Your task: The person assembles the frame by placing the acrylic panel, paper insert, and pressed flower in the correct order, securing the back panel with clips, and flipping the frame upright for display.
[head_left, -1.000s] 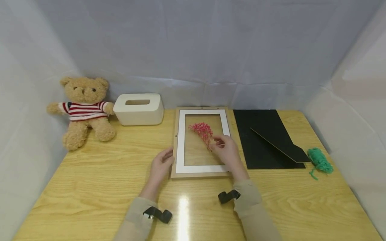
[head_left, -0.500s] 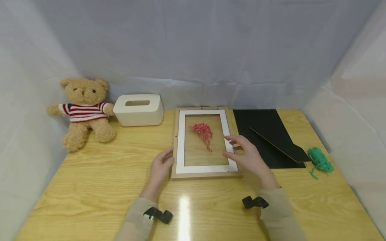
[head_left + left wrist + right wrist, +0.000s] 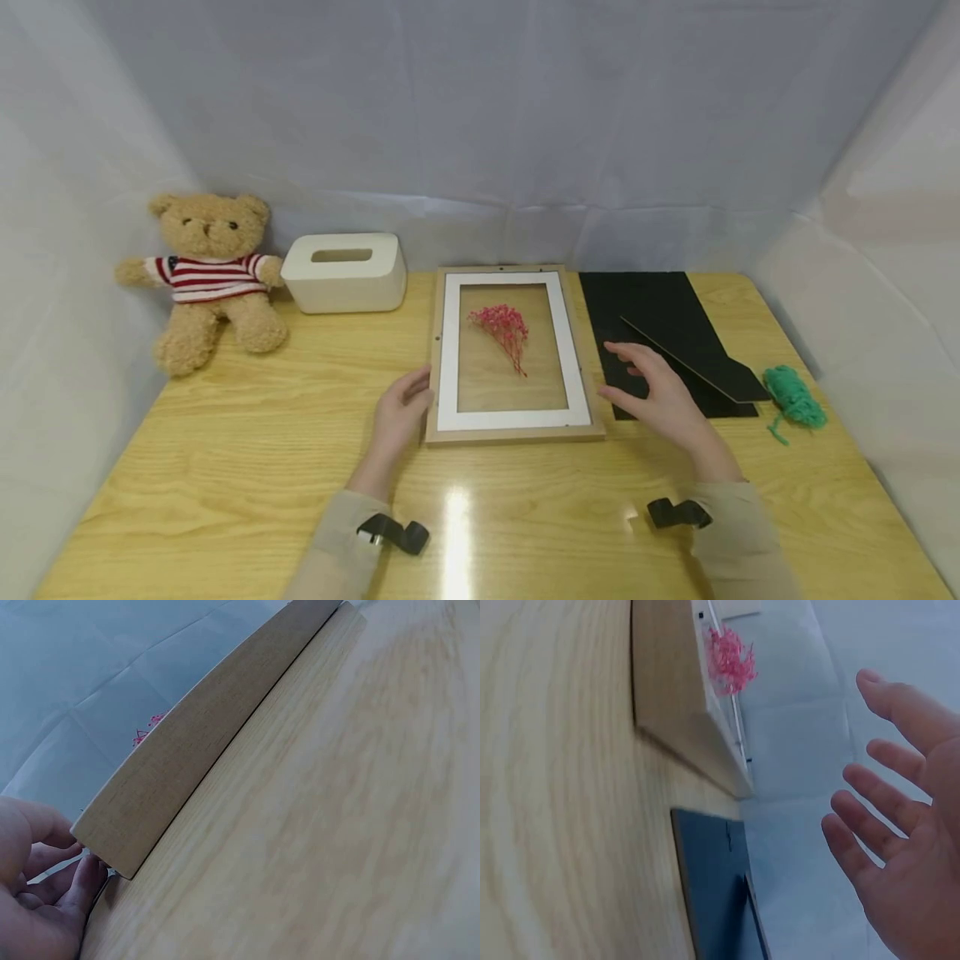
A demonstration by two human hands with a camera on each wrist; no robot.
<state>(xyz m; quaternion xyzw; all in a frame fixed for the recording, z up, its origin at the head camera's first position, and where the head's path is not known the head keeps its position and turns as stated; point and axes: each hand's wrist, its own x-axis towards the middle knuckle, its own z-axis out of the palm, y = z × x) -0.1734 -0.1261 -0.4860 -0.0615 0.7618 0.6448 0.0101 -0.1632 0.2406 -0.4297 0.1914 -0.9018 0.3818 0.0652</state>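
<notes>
A wooden picture frame [image 3: 514, 436] with a white mat border and clear pane lies flat on the table, its inner side facing up. On the pane rests a sprig of pink dried flowers [image 3: 506, 332], stems toward the lower right. My left hand [image 3: 397, 417] touches the frame's left side near its front corner; the left wrist view shows bent, relaxed fingers [image 3: 46, 825] there. To the right of the frame my right hand [image 3: 660, 400] hovers, thumb and fingers apart and holding nothing. Below and beyond it lies a black backing board [image 3: 637, 304] with its slanted stand flap [image 3: 705, 362] raised.
A skein of green yarn [image 3: 797, 397] lies right of the board. Back left sit a teddy bear [image 3: 213, 242] in a striped sweater and a white tissue box [image 3: 345, 287]. Pale cloth [image 3: 480, 125] encloses the table [image 3: 262, 450] at the back and sides.
My right hand has let go of the flower stems and moved right, past the frame's edge toward the black board. The flowers stay in place. My left hand has not moved.
</notes>
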